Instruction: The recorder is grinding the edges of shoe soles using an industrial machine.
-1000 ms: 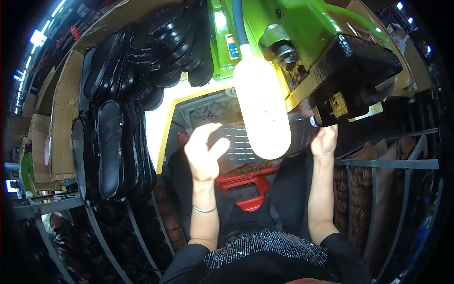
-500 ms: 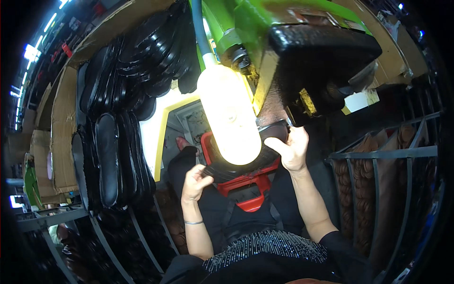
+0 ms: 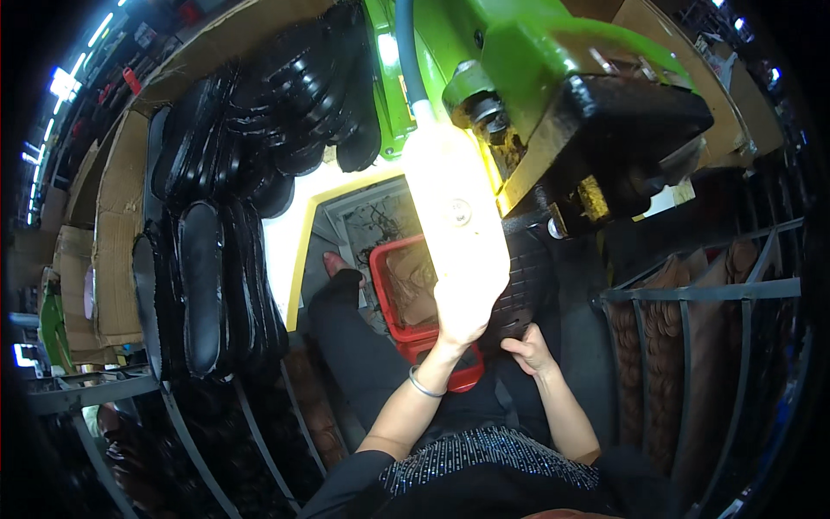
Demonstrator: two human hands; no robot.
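Note:
A black shoe sole [image 3: 521, 294] with a patterned face stands lengthwise below the head of a green machine [image 3: 536, 52]. My right hand [image 3: 532, 350] is closed on its near end, thumb on top. Against the sole's left side is my left hand [image 3: 462, 316], a ring round its wrist. The glare of a bright lamp [image 3: 458, 208] washes out and covers its fingers, so its grip does not show. The sole's far end reaches up to the machine's black lower parts [image 3: 596, 199].
Stacked black soles [image 3: 203, 285] fill a cardboard box [image 3: 118, 242] on the left. Between my legs is a red basket [image 3: 377, 285] with brown scraps. Metal racks [image 3: 718, 291] of brown pieces stand at the right. The lamp hangs in front of the machine.
The sole has turned from lying crosswise to pointing away from me. My left hand has moved right, behind the lamp's glare; my right hand has come nearer to my body.

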